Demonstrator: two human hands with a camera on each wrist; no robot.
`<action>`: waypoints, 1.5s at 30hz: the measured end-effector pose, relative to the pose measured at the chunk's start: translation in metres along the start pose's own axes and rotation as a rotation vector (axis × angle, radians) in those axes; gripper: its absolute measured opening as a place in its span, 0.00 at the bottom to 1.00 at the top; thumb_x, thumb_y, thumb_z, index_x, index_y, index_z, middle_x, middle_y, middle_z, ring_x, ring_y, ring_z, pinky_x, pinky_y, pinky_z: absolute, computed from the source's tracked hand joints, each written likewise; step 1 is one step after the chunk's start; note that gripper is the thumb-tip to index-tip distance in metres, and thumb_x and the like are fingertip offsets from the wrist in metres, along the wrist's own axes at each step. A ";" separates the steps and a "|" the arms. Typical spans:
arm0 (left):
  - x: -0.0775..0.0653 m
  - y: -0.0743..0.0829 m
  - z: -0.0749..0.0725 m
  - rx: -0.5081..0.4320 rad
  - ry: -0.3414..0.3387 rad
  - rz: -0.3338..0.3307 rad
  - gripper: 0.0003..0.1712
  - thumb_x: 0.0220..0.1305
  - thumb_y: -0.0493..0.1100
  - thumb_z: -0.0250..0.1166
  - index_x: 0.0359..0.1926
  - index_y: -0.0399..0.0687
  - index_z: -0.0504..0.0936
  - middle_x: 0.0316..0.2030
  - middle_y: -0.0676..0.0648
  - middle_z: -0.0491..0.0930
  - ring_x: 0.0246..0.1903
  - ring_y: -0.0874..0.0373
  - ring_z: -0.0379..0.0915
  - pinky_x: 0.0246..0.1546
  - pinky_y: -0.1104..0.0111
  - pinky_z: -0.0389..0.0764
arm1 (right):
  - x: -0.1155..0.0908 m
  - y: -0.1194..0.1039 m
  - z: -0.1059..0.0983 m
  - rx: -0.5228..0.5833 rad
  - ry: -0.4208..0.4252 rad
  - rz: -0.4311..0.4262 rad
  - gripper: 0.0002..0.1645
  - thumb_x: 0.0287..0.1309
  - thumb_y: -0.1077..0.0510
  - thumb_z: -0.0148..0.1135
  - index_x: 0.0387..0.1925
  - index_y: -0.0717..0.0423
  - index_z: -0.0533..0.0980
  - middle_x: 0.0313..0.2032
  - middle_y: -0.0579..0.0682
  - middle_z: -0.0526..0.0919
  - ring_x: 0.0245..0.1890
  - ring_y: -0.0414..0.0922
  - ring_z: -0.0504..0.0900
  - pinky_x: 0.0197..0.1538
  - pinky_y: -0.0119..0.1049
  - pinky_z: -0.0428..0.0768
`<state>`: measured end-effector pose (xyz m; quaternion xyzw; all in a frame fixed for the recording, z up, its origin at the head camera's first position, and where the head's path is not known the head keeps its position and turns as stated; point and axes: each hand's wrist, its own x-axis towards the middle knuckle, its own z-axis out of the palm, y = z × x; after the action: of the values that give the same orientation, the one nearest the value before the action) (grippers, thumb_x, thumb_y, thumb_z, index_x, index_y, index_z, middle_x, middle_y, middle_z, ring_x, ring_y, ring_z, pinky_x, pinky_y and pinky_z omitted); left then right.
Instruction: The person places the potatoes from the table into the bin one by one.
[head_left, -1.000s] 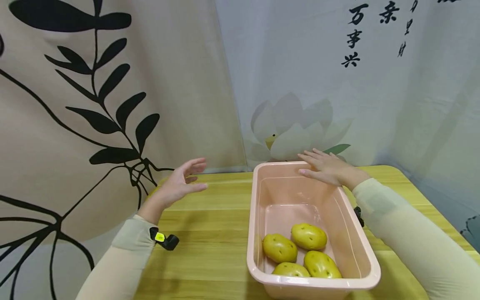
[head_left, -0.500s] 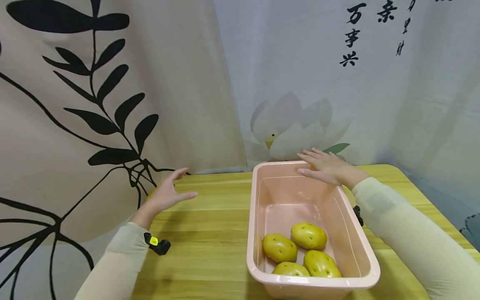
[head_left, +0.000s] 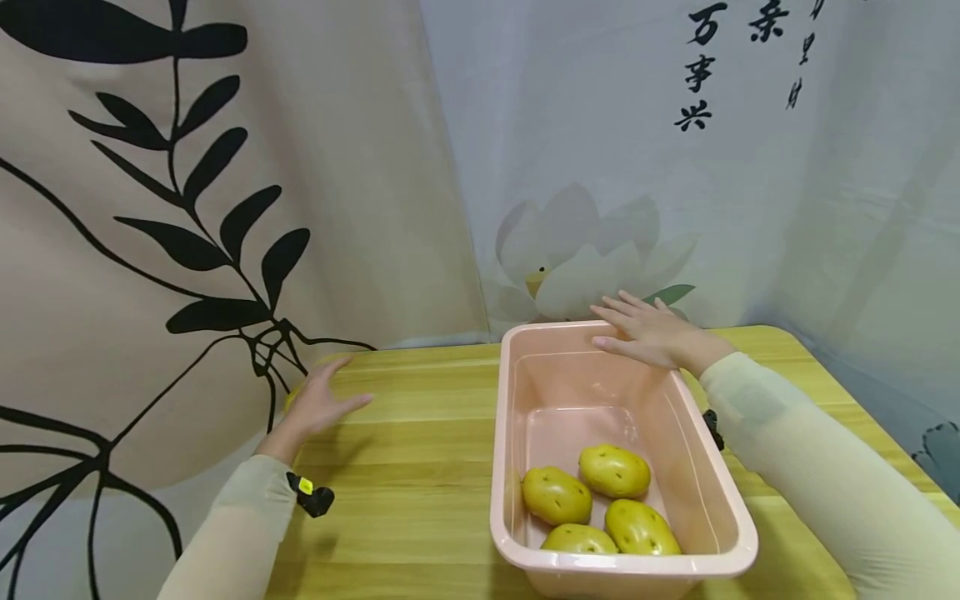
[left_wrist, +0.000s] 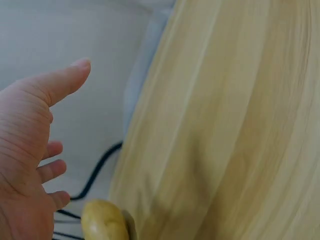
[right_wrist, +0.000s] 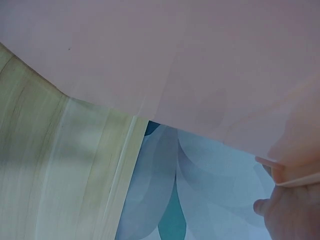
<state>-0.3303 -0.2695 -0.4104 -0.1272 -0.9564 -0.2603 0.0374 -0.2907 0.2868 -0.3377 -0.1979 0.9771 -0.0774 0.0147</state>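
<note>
My left hand (head_left: 318, 404) hovers over the left side of the table, thumb apart from the fingers, holding nothing. Just below its fingers in the left wrist view lies a yellow potato (left_wrist: 104, 221) by the table's edge; the hand mostly hides it in the head view. My right hand (head_left: 652, 337) rests on the far right corner of a pink plastic basin (head_left: 512, 433), fingers extended across the rim. Part of that hand (right_wrist: 292, 215) shows beside the basin wall (right_wrist: 125, 55) in the right wrist view. Inside the basin's near end sit several yellow potatoes (head_left: 615, 471).
The wood-grain table (head_left: 405, 467) reaches back to a hanging cloth (head_left: 360, 167) printed with black leaves on the left. A paler cloth (head_left: 585, 125) with a lotus and black characters hangs behind the basin.
My left hand has moved left and lower, toward the table's left edge. The right hand stays on the basin's corner, and the basin and its potatoes keep their places.
</note>
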 end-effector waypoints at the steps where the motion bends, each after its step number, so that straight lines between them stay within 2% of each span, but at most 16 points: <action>1: 0.000 -0.004 0.000 0.008 -0.003 -0.017 0.55 0.54 0.69 0.66 0.73 0.45 0.55 0.70 0.34 0.53 0.67 0.33 0.49 0.60 0.37 0.57 | 0.000 0.000 0.000 -0.002 -0.002 0.001 0.46 0.64 0.24 0.35 0.76 0.40 0.47 0.75 0.52 0.45 0.74 0.57 0.38 0.66 0.69 0.38; 5: -0.002 -0.021 0.000 0.060 -0.006 -0.069 0.56 0.55 0.70 0.64 0.74 0.44 0.53 0.70 0.31 0.51 0.66 0.29 0.47 0.59 0.34 0.55 | 0.001 -0.001 0.001 -0.003 -0.004 0.002 0.45 0.64 0.26 0.37 0.76 0.40 0.47 0.75 0.52 0.45 0.74 0.57 0.38 0.66 0.69 0.38; 11: 0.001 -0.050 0.000 0.156 0.006 -0.093 0.59 0.53 0.74 0.61 0.72 0.40 0.54 0.67 0.25 0.53 0.64 0.25 0.46 0.56 0.31 0.55 | 0.002 -0.003 0.001 -0.003 0.008 0.003 0.46 0.64 0.25 0.36 0.75 0.39 0.47 0.75 0.51 0.47 0.74 0.55 0.37 0.66 0.68 0.38; 15: 0.006 -0.063 -0.001 0.191 0.017 -0.118 0.60 0.53 0.75 0.60 0.72 0.38 0.54 0.66 0.23 0.53 0.63 0.24 0.47 0.56 0.31 0.55 | 0.002 -0.002 0.000 0.002 0.021 0.005 0.47 0.63 0.24 0.35 0.75 0.40 0.48 0.75 0.51 0.47 0.74 0.55 0.38 0.66 0.68 0.39; 22: 0.009 -0.070 -0.002 0.222 0.002 -0.151 0.60 0.56 0.71 0.61 0.72 0.32 0.50 0.66 0.21 0.48 0.63 0.22 0.43 0.59 0.32 0.51 | 0.001 -0.001 -0.002 0.022 0.032 0.015 0.47 0.62 0.23 0.36 0.75 0.41 0.50 0.75 0.50 0.48 0.74 0.55 0.38 0.66 0.68 0.38; 29: 0.013 -0.085 0.009 0.202 -0.022 -0.180 0.60 0.58 0.69 0.61 0.73 0.33 0.46 0.66 0.20 0.45 0.62 0.21 0.43 0.57 0.31 0.54 | 0.000 -0.001 -0.001 0.025 0.032 0.014 0.46 0.63 0.24 0.37 0.75 0.41 0.50 0.74 0.50 0.49 0.74 0.55 0.39 0.66 0.68 0.40; 34: 0.018 -0.085 0.016 0.192 -0.026 -0.186 0.59 0.58 0.65 0.63 0.73 0.34 0.45 0.66 0.20 0.44 0.63 0.21 0.42 0.57 0.31 0.53 | -0.002 -0.001 0.001 0.024 0.028 0.016 0.46 0.63 0.25 0.37 0.75 0.41 0.51 0.74 0.50 0.50 0.74 0.56 0.40 0.66 0.68 0.41; 39: 0.023 -0.082 0.020 0.194 -0.002 -0.201 0.56 0.59 0.62 0.64 0.73 0.35 0.47 0.66 0.20 0.45 0.63 0.22 0.41 0.58 0.32 0.52 | -0.001 0.000 0.002 0.020 0.027 0.018 0.46 0.63 0.24 0.36 0.75 0.40 0.50 0.74 0.50 0.49 0.74 0.55 0.40 0.66 0.67 0.41; 45: 0.022 -0.085 0.026 0.190 0.068 -0.195 0.52 0.59 0.58 0.65 0.73 0.36 0.50 0.66 0.22 0.48 0.63 0.23 0.44 0.58 0.33 0.53 | -0.001 -0.001 0.002 0.022 0.027 0.021 0.46 0.63 0.24 0.36 0.75 0.41 0.51 0.74 0.50 0.49 0.74 0.55 0.40 0.66 0.67 0.41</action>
<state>-0.3740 -0.3217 -0.4711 -0.0209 -0.9827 -0.1751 0.0562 -0.2897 0.2861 -0.3393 -0.1864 0.9783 -0.0906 0.0044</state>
